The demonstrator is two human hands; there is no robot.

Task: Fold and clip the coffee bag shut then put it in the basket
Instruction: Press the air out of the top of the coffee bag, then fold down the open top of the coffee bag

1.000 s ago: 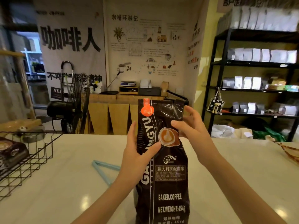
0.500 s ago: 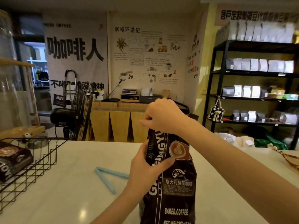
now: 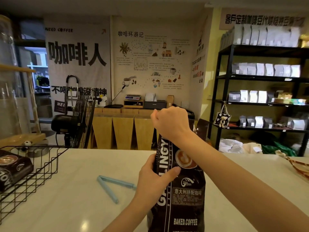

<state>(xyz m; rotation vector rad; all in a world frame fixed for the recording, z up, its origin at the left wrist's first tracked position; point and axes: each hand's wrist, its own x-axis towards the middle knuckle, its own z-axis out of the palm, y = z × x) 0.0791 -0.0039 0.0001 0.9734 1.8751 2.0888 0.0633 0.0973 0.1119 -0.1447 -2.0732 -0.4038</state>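
While standing upright on the pale counter (image 3: 66, 206), coffee bag (image 3: 184, 198) gripped in two places: left hand (image 3: 152, 180) wrapped round the near left edge at mid-height, thumb pressed flat across the front just under the latte picture; right hand (image 3: 172, 124) fisted over the top, knuckles up, crumpling or folding the mouth down. Whether a clean fold is formed under that fist cannot be told. One loose flap of foil (image 3: 203, 128) sticking out right of the bag's top.

Left of the bag, flat on the counter and apart from it: pale blue clip (image 3: 113, 186), sprung open in a V, untouched. Further left of the bag, at the counter's edge: black wire basket (image 3: 41, 169), already holding another dark coffee pack (image 3: 13, 168).

Judged by look: full and fairly heavy, glossy film likely slick, body lumpy yet yielding, top stiff enough to spring back. Best held low round the body to steady it, pinched flat along the folded top for clipping.
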